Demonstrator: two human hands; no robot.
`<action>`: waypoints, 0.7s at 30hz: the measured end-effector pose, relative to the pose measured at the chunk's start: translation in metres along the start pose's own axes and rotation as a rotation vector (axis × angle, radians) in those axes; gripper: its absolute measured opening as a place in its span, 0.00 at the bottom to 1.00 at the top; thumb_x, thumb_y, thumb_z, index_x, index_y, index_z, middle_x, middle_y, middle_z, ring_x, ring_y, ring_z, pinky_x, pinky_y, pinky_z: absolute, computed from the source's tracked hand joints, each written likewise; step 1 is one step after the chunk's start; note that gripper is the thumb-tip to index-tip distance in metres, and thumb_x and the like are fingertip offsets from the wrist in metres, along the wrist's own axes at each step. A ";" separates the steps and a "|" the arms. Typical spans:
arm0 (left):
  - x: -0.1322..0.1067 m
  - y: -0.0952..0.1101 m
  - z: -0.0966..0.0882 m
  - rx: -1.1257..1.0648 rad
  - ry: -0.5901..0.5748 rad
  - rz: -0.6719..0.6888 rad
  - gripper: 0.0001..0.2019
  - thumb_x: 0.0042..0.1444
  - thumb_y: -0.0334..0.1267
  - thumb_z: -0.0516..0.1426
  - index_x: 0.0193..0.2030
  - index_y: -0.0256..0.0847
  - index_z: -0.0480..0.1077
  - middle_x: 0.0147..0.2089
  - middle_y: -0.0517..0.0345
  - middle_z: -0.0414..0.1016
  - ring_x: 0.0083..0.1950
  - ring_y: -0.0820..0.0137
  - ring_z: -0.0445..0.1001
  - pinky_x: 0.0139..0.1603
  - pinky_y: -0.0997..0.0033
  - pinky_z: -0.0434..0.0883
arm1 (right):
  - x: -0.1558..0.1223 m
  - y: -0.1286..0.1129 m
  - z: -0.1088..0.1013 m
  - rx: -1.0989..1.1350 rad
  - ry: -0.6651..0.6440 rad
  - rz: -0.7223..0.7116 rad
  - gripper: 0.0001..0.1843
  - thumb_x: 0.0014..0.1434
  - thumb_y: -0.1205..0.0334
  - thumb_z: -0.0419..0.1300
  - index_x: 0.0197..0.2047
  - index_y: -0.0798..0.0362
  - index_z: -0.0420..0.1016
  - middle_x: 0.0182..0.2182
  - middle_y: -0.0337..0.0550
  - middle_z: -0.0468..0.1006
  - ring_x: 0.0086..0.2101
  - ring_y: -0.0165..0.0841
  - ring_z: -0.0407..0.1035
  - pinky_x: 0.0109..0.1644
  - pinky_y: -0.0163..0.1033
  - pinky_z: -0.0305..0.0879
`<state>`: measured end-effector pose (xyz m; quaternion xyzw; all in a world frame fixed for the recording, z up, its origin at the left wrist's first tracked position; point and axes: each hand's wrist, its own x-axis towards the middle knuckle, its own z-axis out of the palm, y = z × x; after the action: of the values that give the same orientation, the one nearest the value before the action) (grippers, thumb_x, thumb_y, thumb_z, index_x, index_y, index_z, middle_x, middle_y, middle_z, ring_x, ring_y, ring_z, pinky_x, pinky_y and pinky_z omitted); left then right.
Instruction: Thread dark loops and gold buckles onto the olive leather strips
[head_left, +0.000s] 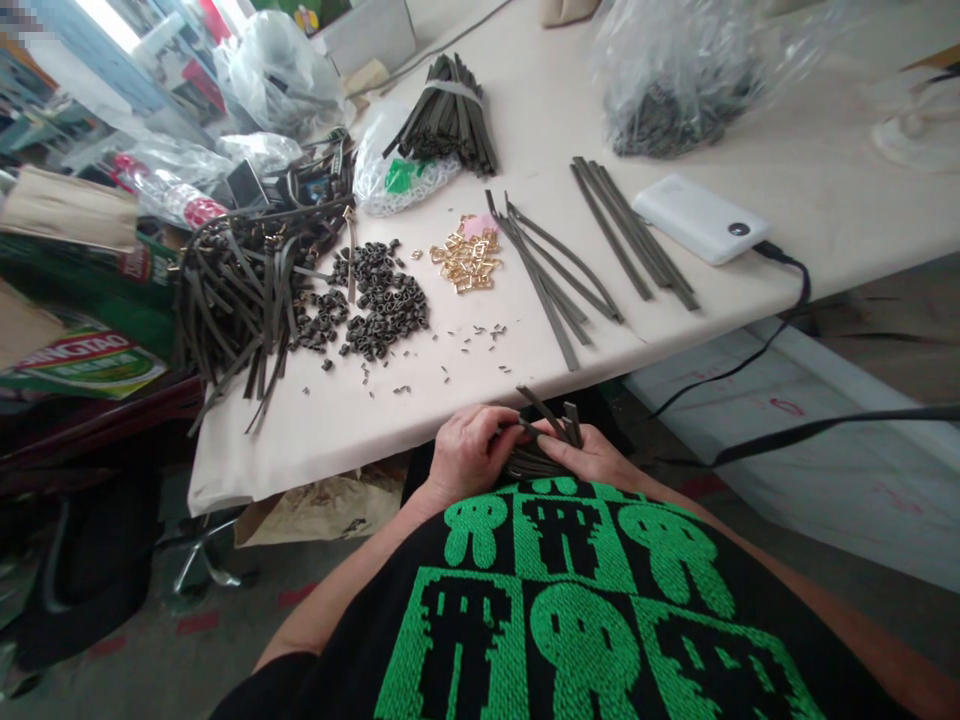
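My left hand (474,448) is closed, with its fingertips pinching the end of a dark strap (534,428) just off the table's front edge. Beside it, my right hand (592,455) is closed around several dark flat straps, whose ends poke up between thumb and fingers. More strap lengths curve below the hands near my shirt, partly hidden. On the table in front lie gold buckles (463,262), a heap of small dark loops (384,305) and scattered tiny dark pieces (487,335). Loose straps (555,280) rest to the right of the buckles.
A row of straps (630,235) lies by a white power bank (701,218) with a black cable. Behind are a tied strap bundle (454,120) and a plastic bag (675,90). Tangled straps (240,310) hang over the table's left edge, near a green carton (90,355).
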<state>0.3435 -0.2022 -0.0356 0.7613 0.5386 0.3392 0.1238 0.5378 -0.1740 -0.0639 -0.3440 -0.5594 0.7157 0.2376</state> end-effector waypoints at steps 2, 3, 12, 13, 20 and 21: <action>-0.001 0.001 0.001 -0.094 -0.046 -0.052 0.04 0.59 0.38 0.59 0.38 0.41 0.73 0.34 0.57 0.80 0.34 0.71 0.78 0.36 0.70 0.75 | -0.001 -0.003 0.001 -0.024 -0.003 0.011 0.21 0.63 0.45 0.57 0.46 0.53 0.79 0.37 0.44 0.79 0.39 0.39 0.72 0.45 0.45 0.69; -0.001 0.001 0.002 -0.138 -0.062 -0.078 0.04 0.58 0.39 0.60 0.37 0.41 0.73 0.34 0.57 0.81 0.33 0.72 0.78 0.35 0.71 0.75 | -0.001 -0.003 0.001 -0.026 -0.008 0.012 0.21 0.63 0.45 0.57 0.46 0.53 0.79 0.36 0.44 0.79 0.38 0.38 0.72 0.43 0.44 0.68; -0.001 -0.005 0.011 -0.417 -0.149 -0.401 0.03 0.52 0.37 0.62 0.33 0.41 0.77 0.32 0.57 0.81 0.32 0.70 0.78 0.35 0.68 0.76 | 0.000 0.001 0.002 -0.210 0.020 -0.102 0.16 0.65 0.49 0.54 0.37 0.54 0.73 0.29 0.40 0.70 0.31 0.33 0.65 0.34 0.38 0.62; -0.001 -0.006 0.011 -0.461 -0.171 -0.437 0.04 0.53 0.37 0.61 0.33 0.41 0.77 0.32 0.56 0.81 0.32 0.70 0.78 0.35 0.67 0.77 | 0.000 0.000 0.001 -0.228 0.006 -0.111 0.16 0.65 0.50 0.53 0.36 0.53 0.72 0.28 0.39 0.69 0.30 0.32 0.63 0.33 0.37 0.61; -0.001 -0.012 0.008 -0.647 -0.272 -0.544 0.07 0.54 0.39 0.59 0.35 0.39 0.77 0.32 0.54 0.81 0.32 0.71 0.77 0.37 0.67 0.76 | 0.000 0.001 0.000 -0.320 -0.029 -0.124 0.16 0.66 0.51 0.51 0.33 0.53 0.69 0.27 0.39 0.66 0.29 0.33 0.61 0.31 0.37 0.57; 0.000 -0.012 0.009 -0.632 -0.273 -0.530 0.08 0.54 0.39 0.59 0.34 0.38 0.77 0.31 0.54 0.81 0.31 0.71 0.76 0.36 0.67 0.76 | 0.000 0.001 0.000 -0.320 -0.027 -0.123 0.16 0.65 0.51 0.51 0.33 0.53 0.69 0.27 0.38 0.66 0.28 0.32 0.61 0.31 0.38 0.57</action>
<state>0.3402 -0.1965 -0.0488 0.5593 0.5636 0.3404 0.5037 0.5381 -0.1744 -0.0652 -0.3326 -0.6894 0.6063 0.2158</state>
